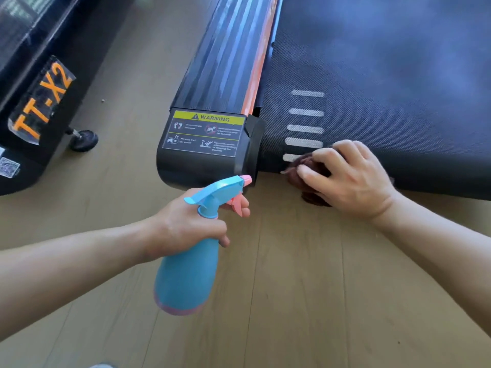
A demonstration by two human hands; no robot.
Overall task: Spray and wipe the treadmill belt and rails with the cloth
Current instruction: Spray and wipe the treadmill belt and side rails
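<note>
The right hand (350, 179) lay on the rear edge of the belt (385, 88), fingers curled over a bunched dark-red cloth (305, 166) and pressing it down. The cloth sat just beside the white stripes, part of it hanging over the edge toward the floor (292, 288). This placement suited wiping the belt's curved end.

The left hand (191, 224) gripped the neck of the blue bottle (186, 274), with fingers on the pink trigger. It was held clear of the treadmill, nozzle aimed toward the end of the rail (225, 57) below the warning label (204, 134). This was judged to keep spray ready while the other hand wiped. A hazy sheen on the belt could be spray or glare; which, could not be told.
</note>
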